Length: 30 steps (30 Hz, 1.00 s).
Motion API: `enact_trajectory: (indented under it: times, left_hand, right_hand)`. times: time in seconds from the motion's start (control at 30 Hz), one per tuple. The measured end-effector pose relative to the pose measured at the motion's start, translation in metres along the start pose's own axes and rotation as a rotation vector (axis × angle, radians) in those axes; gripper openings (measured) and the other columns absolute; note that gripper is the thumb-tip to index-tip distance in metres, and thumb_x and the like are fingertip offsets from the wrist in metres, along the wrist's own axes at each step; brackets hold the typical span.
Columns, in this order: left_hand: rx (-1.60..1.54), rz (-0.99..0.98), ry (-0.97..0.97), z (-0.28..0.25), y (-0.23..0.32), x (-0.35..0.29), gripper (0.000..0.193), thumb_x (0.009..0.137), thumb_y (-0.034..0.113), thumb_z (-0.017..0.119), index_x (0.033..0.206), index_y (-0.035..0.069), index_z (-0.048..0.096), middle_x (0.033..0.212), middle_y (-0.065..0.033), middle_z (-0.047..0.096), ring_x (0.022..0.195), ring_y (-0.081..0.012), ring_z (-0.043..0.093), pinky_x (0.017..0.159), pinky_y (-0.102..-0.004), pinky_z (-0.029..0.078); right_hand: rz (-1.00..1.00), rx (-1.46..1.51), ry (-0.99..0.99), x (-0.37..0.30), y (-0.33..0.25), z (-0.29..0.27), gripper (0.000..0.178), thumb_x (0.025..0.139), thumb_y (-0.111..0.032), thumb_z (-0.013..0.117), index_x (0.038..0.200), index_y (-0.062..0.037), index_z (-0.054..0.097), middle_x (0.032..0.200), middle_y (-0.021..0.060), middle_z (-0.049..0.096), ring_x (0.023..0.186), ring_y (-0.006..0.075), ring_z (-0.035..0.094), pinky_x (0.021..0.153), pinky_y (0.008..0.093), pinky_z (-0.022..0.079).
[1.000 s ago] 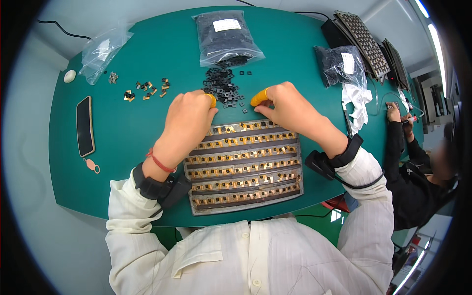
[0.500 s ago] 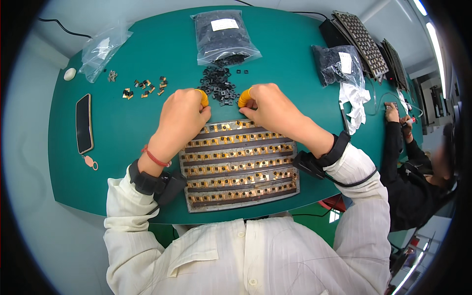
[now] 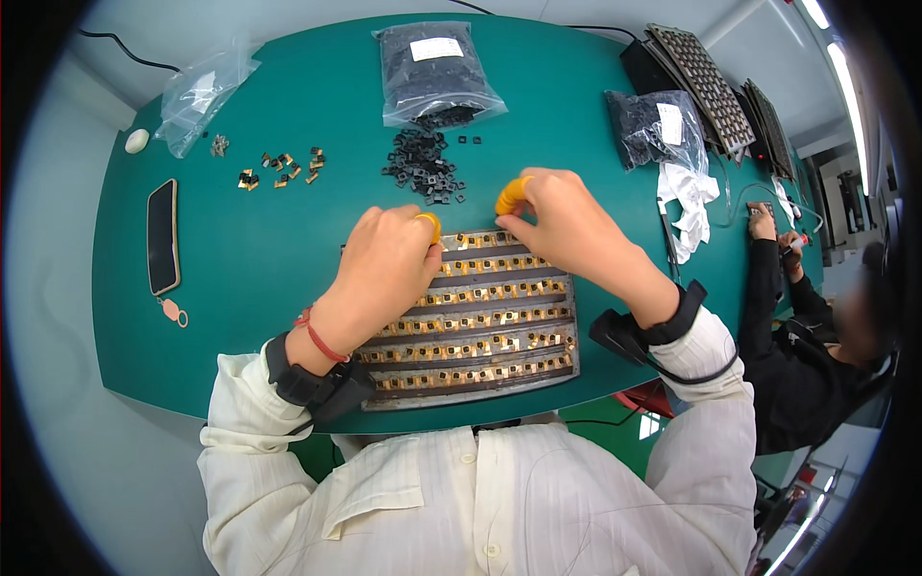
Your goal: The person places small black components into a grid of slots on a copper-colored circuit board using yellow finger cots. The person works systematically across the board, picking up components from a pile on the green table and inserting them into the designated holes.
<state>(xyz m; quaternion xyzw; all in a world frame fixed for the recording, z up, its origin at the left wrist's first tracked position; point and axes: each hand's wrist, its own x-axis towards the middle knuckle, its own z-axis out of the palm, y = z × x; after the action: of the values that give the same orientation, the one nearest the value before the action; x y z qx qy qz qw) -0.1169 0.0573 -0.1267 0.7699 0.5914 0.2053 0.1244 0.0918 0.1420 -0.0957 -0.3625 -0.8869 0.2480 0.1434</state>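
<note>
Below my hands lies a metal tray [image 3: 471, 355] with several rows of small gold pieces topped by black square parts. My left hand [image 3: 389, 261] covers the tray's far left corner, its fingers pinched at the far row and a yellow finger cot [image 3: 429, 227] on one finger. By the far edge, farther right, my right hand [image 3: 562, 219] is also pinched, wearing another yellow finger cot [image 3: 512, 196]. Anything between either hand's fingertips is too small or hidden. Just beyond is a pile of small black square parts [image 3: 423, 165].
A clear bag of black parts [image 3: 432, 86] lies behind the pile. Left are small gold-and-black pieces [image 3: 288, 171], a phone [image 3: 163, 235] and an empty plastic bag [image 3: 197, 101]. Right are another bag [image 3: 653, 134], white tissue [image 3: 687, 211], stacked trays [image 3: 701, 86] and a person [image 3: 807, 355] working.
My left hand has come nearer and slightly right, onto the tray's far row. My right hand has shifted right, away from the pile. Both stay pinched.
</note>
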Motion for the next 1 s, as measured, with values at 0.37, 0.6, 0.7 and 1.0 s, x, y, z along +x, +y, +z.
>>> enact_trajectory:
  times: [0.37,0.6,0.7,1.0]
  left_hand:
    - [0.179,0.175,0.069,0.008,0.007,-0.008,0.021,0.082,0.017,0.072,0.068,0.002,0.067,0.071,-0.0124,0.061,0.066,-0.0318,0.057,0.069,-0.0412,0.046]
    - [0.165,0.106,-0.16,-0.002,0.018,-0.007,0.037,0.088,0.028,0.067,0.062,0.003,0.065,0.06,-0.0146,0.062,0.053,-0.0335,0.06,0.057,-0.0416,0.049]
    - [0.162,0.143,-0.229,-0.002,0.017,-0.003,0.038,0.089,0.029,0.066,0.062,0.002,0.066,0.061,-0.0157,0.063,0.054,-0.0344,0.062,0.054,-0.0419,0.05]
    - [0.008,0.003,-0.263,-0.022,0.015,0.004,0.033,0.088,0.024,0.066,0.069,-0.002,0.067,0.062,-0.0175,0.064,0.059,-0.0345,0.065,0.058,-0.041,0.052]
  right_hand:
    - [-0.105,-0.049,0.004,-0.014,0.007,0.028,0.013,0.08,-0.008,0.072,0.083,0.0046,0.069,0.082,0.0156,0.061,0.082,0.0326,0.06,0.073,0.0412,0.05]
    - [-0.106,-0.109,-0.004,-0.023,0.001,0.03,0.021,0.083,-0.013,0.07,0.074,0.0049,0.067,0.074,0.0172,0.059,0.075,0.0347,0.06,0.069,0.0435,0.05]
    - [-0.023,-0.182,-0.122,-0.027,-0.008,0.033,0.027,0.084,-0.016,0.07,0.068,0.0054,0.066,0.067,0.0196,0.06,0.065,0.0374,0.06,0.063,0.0456,0.05]
    - [0.103,-0.04,-0.291,-0.013,-0.02,0.019,0.028,0.085,-0.015,0.065,0.068,0.0067,0.065,0.068,0.0288,0.062,0.069,0.045,0.063,0.065,0.0493,0.052]
